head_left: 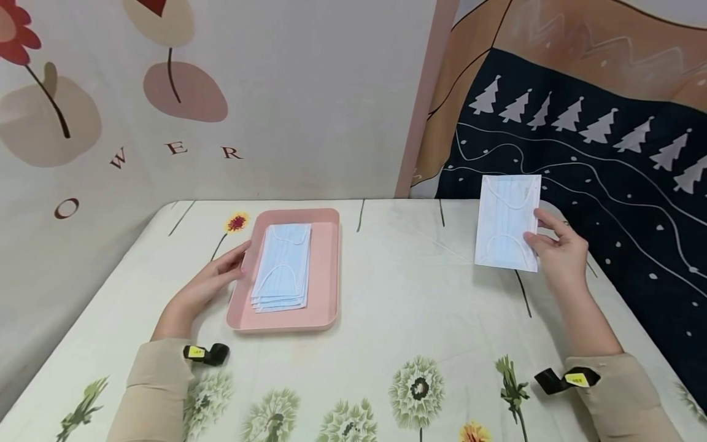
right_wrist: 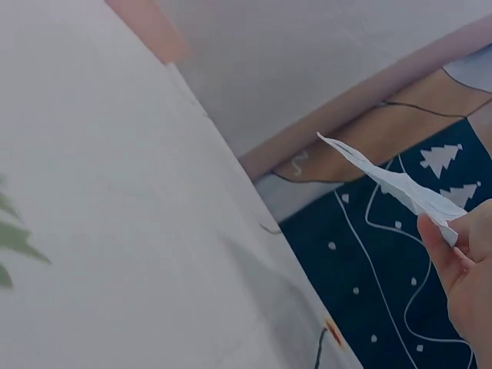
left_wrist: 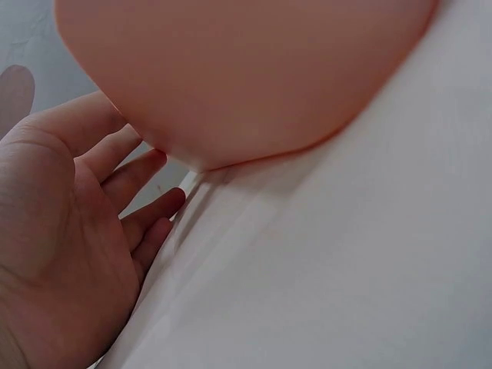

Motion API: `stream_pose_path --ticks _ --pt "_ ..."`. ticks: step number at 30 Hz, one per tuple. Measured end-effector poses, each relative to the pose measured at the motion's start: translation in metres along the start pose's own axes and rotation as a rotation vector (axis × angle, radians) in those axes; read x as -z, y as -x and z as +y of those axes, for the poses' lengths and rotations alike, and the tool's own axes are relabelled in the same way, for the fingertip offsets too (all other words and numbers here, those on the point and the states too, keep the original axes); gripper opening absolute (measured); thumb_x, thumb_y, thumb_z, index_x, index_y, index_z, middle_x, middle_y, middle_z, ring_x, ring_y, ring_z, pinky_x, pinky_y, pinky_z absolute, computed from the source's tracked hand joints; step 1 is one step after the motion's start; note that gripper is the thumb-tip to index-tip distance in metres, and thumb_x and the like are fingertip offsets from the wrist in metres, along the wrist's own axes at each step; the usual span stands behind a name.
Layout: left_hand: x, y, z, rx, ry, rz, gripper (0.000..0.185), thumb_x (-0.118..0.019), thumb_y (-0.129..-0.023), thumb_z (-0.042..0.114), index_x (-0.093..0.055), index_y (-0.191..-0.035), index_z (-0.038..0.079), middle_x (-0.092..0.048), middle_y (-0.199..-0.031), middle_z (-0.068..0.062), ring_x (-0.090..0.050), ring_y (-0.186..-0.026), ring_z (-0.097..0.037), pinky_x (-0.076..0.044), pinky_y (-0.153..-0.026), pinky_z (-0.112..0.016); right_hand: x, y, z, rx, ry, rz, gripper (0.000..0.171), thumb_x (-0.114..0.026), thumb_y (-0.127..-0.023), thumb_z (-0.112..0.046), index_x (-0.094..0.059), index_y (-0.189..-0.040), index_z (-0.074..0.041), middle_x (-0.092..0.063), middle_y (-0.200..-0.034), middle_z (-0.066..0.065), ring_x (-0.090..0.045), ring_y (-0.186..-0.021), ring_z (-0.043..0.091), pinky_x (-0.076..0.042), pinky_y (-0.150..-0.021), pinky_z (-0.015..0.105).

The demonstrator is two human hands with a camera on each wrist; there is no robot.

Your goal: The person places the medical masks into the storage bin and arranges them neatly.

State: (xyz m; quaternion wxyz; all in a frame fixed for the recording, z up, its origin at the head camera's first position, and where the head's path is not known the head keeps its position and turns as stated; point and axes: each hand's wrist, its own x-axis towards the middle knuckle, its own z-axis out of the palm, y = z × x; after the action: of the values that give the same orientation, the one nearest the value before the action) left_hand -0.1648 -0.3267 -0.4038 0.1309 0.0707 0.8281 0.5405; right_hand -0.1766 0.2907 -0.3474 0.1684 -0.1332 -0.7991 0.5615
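A pink tray (head_left: 326, 270) lies on the table, holding a stack of light-blue disposable face masks (head_left: 283, 264). Against its left rim rests my left hand (head_left: 207, 287), fingers fairly straight. The left wrist view shows this hand (left_wrist: 77, 223) beside the tray's side wall (left_wrist: 254, 84), the fingers loosely spread. Over the far right of the table, my right hand (head_left: 560, 252) pinches one face mask (head_left: 505, 224) by its right edge, between thumb and fingers. In the right wrist view that mask (right_wrist: 392, 181) appears nearly edge-on, with the right hand (right_wrist: 469, 269) partly cut off.
A white flower-print cloth (head_left: 397, 294) covers the table. Behind it hangs a pale printed curtain (head_left: 309, 110). Dark fabric with white trees (head_left: 607, 184) drops past the table's right edge. Each wrist carries a small black camera (head_left: 212, 354).
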Motion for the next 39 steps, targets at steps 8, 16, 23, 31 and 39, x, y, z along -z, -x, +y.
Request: stream_pose_path --ticks 8,16,23,31,39 --pt "0.000 -0.001 -0.001 -0.022 0.002 -0.004 0.067 -0.057 -0.098 0.024 -0.021 -0.154 0.021 -0.014 -0.158 -0.014 -0.011 -0.143 -0.034 -0.011 -0.111 -0.054 -0.023 0.012 -0.007 0.039 -0.056 -0.027 0.053 -0.063 -0.090 0.001 -0.055 -0.137 -0.024 -0.049 -0.123 0.002 -0.061 -0.089 0.004 -0.049 -0.072 0.012" --pt "0.000 0.000 0.000 -0.015 0.005 -0.010 0.067 -0.057 -0.098 0.025 -0.020 -0.154 0.021 -0.014 -0.158 -0.012 -0.011 -0.143 -0.032 -0.017 -0.113 -0.036 -0.047 0.022 -0.021 0.044 -0.048 -0.074 0.055 -0.063 -0.091 0.000 -0.053 -0.139 -0.024 -0.049 -0.123 0.001 -0.061 -0.090 0.004 -0.050 -0.074 0.014" --pt "0.000 0.001 0.001 -0.019 0.011 -0.015 0.067 -0.056 -0.098 0.024 -0.019 -0.155 0.020 -0.014 -0.158 -0.012 -0.011 -0.143 -0.032 -0.023 -0.107 -0.017 -0.073 0.033 -0.030 0.058 -0.090 -0.162 0.052 -0.064 -0.091 -0.004 -0.054 -0.138 -0.022 -0.049 -0.124 0.005 -0.063 -0.092 0.009 -0.050 -0.077 0.016" --pt "0.000 0.000 -0.001 -0.024 -0.007 -0.011 0.067 -0.056 -0.098 0.025 -0.021 -0.154 0.022 -0.014 -0.158 -0.014 -0.012 -0.143 -0.034 -0.015 -0.113 -0.044 -0.107 0.043 -0.040 0.110 -0.142 -0.256 0.051 -0.066 -0.089 0.000 -0.056 -0.137 -0.017 -0.052 -0.123 0.008 -0.064 -0.092 0.012 -0.050 -0.079 0.018" --pt "0.000 0.000 -0.002 -0.025 0.014 -0.008 0.067 -0.057 -0.098 0.025 -0.021 -0.154 0.020 -0.016 -0.158 -0.012 -0.013 -0.143 -0.032 -0.023 -0.106 -0.017 -0.145 0.059 -0.054 0.139 -0.230 -0.338 0.050 -0.067 -0.087 0.003 -0.059 -0.133 -0.014 -0.054 -0.121 0.007 -0.065 -0.092 0.017 -0.052 -0.079 0.021"
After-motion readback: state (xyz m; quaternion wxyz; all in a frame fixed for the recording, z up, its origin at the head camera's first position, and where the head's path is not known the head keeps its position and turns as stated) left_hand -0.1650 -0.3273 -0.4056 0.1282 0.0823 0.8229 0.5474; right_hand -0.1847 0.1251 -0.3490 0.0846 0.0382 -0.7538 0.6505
